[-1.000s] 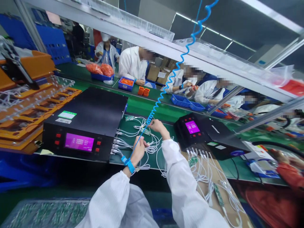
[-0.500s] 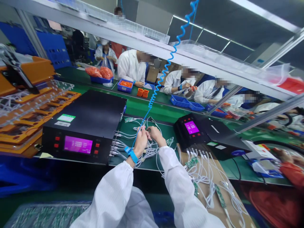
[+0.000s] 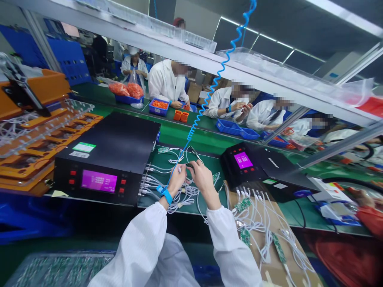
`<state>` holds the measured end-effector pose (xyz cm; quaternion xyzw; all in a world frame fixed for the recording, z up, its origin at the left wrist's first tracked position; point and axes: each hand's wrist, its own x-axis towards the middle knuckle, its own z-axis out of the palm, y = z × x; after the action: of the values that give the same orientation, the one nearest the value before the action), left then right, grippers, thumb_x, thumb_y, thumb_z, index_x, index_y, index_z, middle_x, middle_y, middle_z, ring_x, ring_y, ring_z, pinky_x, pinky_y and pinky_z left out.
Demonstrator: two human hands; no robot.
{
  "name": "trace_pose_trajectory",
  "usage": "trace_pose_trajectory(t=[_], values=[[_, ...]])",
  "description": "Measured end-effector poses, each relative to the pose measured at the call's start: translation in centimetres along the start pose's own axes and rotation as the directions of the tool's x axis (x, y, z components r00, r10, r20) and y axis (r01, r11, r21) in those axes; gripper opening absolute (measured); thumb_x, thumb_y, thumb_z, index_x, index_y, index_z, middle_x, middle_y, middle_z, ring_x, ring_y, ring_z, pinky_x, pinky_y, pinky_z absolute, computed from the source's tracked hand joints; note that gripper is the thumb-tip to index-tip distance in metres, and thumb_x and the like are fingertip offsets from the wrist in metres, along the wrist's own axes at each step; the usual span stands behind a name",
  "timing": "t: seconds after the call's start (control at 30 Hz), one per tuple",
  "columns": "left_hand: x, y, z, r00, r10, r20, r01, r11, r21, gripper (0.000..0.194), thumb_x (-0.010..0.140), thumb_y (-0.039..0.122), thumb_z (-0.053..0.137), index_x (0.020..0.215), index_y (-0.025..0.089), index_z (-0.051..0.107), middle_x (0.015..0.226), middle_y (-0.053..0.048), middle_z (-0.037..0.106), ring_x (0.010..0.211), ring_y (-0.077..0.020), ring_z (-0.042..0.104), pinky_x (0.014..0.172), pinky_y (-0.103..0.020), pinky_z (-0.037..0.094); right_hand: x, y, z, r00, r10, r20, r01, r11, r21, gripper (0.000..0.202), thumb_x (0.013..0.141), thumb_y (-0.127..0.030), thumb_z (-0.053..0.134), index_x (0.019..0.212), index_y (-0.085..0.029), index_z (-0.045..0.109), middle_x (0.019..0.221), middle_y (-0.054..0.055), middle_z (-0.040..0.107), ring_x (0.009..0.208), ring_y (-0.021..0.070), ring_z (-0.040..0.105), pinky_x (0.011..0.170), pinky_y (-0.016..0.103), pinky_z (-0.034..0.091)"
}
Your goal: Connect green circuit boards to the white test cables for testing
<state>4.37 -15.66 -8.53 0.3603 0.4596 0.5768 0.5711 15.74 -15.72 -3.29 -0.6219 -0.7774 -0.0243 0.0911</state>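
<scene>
My left hand (image 3: 177, 178), with a blue wrist strap (image 3: 166, 194) on its wrist, is closed on a white cable end. Its fingertips nearly meet those of my right hand (image 3: 201, 175), which pinches a small dark green circuit board (image 3: 189, 164). Fingers hide most of the board, and whether the cable touches it cannot be made out. White cables (image 3: 186, 195) lie coiled beneath both hands. They run to a black box (image 3: 104, 159) with a lit purple screen on the left. Another green board (image 3: 163, 150) lies behind the hands.
A second black tester (image 3: 239, 163) stands right, beside cardboard (image 3: 295, 239) bearing cables and boards. Orange fixtures (image 3: 38, 139) are at left. A coiled blue cord (image 3: 206, 101) hangs ahead. People in white coats work across the bench; a red sleeve (image 3: 371, 219) shows at right.
My right hand has turned and its wrist has shifted right, with the forearm steeper. The left hand stays nearly in place. Across the bench, people's hands have moved.
</scene>
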Motion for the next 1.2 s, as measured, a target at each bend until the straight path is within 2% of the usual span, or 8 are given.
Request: trace_pose_trajectory(t=[0.2, 0.27, 0.37, 0.5, 0.67, 0.9, 1.07, 1.2], values=[[-0.3, 0.2, -0.1, 0.999, 0.051, -0.014, -0.049, 0.991, 0.121, 0.024, 0.102, 0.043, 0.057, 0.093, 0.021, 0.055, 0.053, 0.007, 0.047, 0.039, -0.0152, 0.056, 0.042, -0.025, 0.044, 1.3, 0.0, 0.1, 0.999, -0.033, 0.005, 0.033, 0.997, -0.065, 0.031, 0.110, -0.037, 0.042, 0.114, -0.023, 0.070, 0.114, 0.011, 0.064, 0.090, 0.0217, 0.067, 0.064, 0.030, 0.033], [-0.9, -0.2, 0.0, 0.998, 0.063, -0.011, -0.060, 0.986, 0.157, 0.024, 0.102, 0.042, 0.056, 0.090, 0.022, 0.053, 0.052, 0.007, 0.047, 0.037, -0.0157, 0.057, 0.040, -0.024, 0.039, 2.1, 1.1, 0.4, 0.993, 0.097, -0.068, -0.098, 0.995, -0.010, 0.034, 0.110, -0.035, 0.040, 0.113, -0.020, 0.070, 0.115, 0.014, 0.064, 0.086, 0.0209, 0.066, 0.065, 0.030, 0.034], [-1.9, -1.2, 0.3, 0.998, 0.057, 0.035, -0.062, 0.984, 0.166, 0.028, 0.100, 0.047, 0.056, 0.087, 0.022, 0.052, 0.053, 0.008, 0.049, 0.036, -0.0145, 0.056, 0.039, -0.023, 0.037, 3.4, 3.2, 0.1, 0.924, 0.330, -0.195, -0.304, 0.940, 0.153, 0.034, 0.108, -0.036, 0.043, 0.108, -0.015, 0.070, 0.111, 0.016, 0.066, 0.080, 0.0208, 0.062, 0.066, 0.031, 0.035], [-2.2, -1.7, 1.2, 0.991, 0.028, 0.130, -0.035, 0.998, 0.046, 0.037, 0.096, 0.057, 0.056, 0.103, 0.020, 0.055, 0.060, 0.008, 0.051, 0.039, -0.0118, 0.052, 0.041, -0.025, 0.047, 4.1, 4.0, -1.1, 0.925, 0.268, -0.269, -0.127, 0.886, 0.447, 0.046, 0.098, -0.059, 0.055, 0.073, -0.020, 0.060, 0.073, 0.005, 0.062, 0.067, 0.0186, 0.052, 0.066, 0.031, 0.036], [-1.4, -1.0, 2.1, 0.956, 0.049, 0.290, -0.047, 0.999, -0.012, 0.059, 0.087, 0.074, 0.060, 0.105, 0.018, 0.061, 0.059, 0.008, 0.050, 0.040, -0.0112, 0.047, 0.039, -0.027, 0.049, 4.2, 2.0, -1.8, 0.934, 0.237, -0.266, 0.005, 0.738, 0.675, 0.056, 0.088, -0.070, 0.058, 0.061, -0.024, 0.041, 0.055, -0.005, 0.040, 0.057, 0.0128, 0.036, 0.059, 0.029, 0.030], [-1.6, -0.9, 1.8, 0.928, 0.074, 0.366, -0.074, 0.997, -0.014, 0.062, 0.085, 0.082, 0.054, 0.095, 0.021, 0.059, 0.054, 0.009, 0.044, 0.037, -0.0094, 0.039, 0.037, -0.024, 0.044, 5.1, 2.1, -0.8, 0.962, 0.260, -0.086, -0.035, 0.428, 0.903, 0.054, 0.076, -0.071, 0.074, 0.066, -0.022, 0.054, 0.058, -0.006, 0.045, 0.054, 0.0106, 0.037, 0.051, 0.026, 0.028], [-1.1, -0.1, 1.9, 0.951, 0.057, 0.304, -0.042, 0.998, -0.055, 0.059, 0.085, 0.083, 0.053, 0.083, 0.024, 0.049, 0.052, 0.009, 0.040, 0.038, -0.0102, 0.040, 0.035, -0.022, 0.037, 6.5, 2.3, 0.9, 0.904, 0.424, 0.059, -0.153, 0.192, 0.969, 0.054, 0.061, -0.063, 0.089, 0.064, -0.022, 0.055, 0.051, -0.008, 0.048, 0.046, 0.0086, 0.039, 0.044, 0.024, 0.030], [-2.4, 0.1, 1.8, 0.943, 0.039, 0.330, -0.066, 0.995, 0.071, 0.060, 0.087, 0.082, 0.052, 0.077, 0.023, 0.049, 0.050, 0.007, 0.042, 0.040, -0.0104, 0.043, 0.038, -0.021, 0.037, 9.0, 3.5, 1.1, 0.867, 0.487, 0.107, -0.159, 0.067, 0.985, 0.054, 0.071, -0.062, 0.086, 0.064, -0.023, 0.048, 0.049, -0.007, 0.047, 0.044, 0.0089, 0.043, 0.041, 0.022, 0.031]])
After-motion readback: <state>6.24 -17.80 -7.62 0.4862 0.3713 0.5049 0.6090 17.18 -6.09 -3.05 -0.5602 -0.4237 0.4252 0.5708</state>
